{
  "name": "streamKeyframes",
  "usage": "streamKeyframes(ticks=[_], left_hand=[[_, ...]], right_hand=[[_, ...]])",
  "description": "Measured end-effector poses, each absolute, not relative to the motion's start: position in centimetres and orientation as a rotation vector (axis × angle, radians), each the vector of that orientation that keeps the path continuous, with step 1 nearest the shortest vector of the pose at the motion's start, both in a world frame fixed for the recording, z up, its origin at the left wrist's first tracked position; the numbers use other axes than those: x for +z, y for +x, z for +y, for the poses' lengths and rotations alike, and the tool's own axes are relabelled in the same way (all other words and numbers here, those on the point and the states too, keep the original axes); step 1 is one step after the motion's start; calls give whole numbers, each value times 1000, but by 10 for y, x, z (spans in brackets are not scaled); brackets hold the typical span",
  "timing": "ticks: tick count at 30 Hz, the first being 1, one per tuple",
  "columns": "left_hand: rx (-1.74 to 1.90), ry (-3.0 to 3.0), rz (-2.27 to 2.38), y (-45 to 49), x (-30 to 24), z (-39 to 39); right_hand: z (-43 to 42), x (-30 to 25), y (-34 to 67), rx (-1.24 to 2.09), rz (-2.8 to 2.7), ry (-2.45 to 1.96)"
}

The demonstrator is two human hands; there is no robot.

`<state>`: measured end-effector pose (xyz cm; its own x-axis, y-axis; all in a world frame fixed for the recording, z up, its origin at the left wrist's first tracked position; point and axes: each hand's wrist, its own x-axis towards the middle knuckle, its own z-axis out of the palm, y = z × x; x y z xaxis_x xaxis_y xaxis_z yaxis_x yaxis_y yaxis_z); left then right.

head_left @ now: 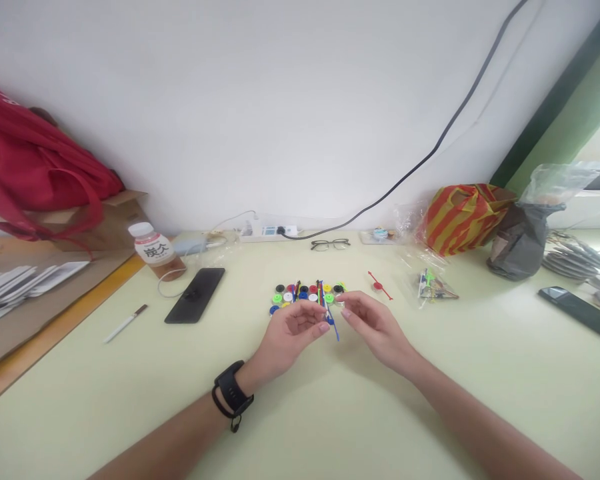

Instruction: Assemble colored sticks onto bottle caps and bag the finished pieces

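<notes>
My left hand (293, 333), with a black watch on its wrist, pinches a blue arrow-shaped spinner (331, 320) between thumb and fingertips. Facing it, my right hand (377, 330) is just to the right of the spinner, its thumb and index finger apart and its other fingers curled. Beyond both hands, round coloured discs (288, 297) in black, red, green, white, blue and yellow stand in rows, with several thin arrow pieces (297, 290) lying over them. My hands cover part of the nearest row. A red arrow spinner (377, 287) lies apart, to the right.
A clear bag of arrow pieces (435, 287) lies right of the red spinner. Glasses (330, 245) and a power strip (270, 232) sit by the wall. Leftward are a phone (195, 295), a drink bottle (157, 252) and a white pen (125, 325). Another dark phone (583, 313) lies far right.
</notes>
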<state>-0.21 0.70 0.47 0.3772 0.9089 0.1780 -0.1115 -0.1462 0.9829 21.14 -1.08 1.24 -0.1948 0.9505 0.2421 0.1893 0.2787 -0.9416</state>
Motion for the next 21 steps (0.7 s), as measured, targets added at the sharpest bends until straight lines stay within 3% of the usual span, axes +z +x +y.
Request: streamKeyframes(ticks=[21], left_hand=[[1075,1423,809,-4,5,9]], right_hand=[[-13,12,208,1255,-1537,-944]])
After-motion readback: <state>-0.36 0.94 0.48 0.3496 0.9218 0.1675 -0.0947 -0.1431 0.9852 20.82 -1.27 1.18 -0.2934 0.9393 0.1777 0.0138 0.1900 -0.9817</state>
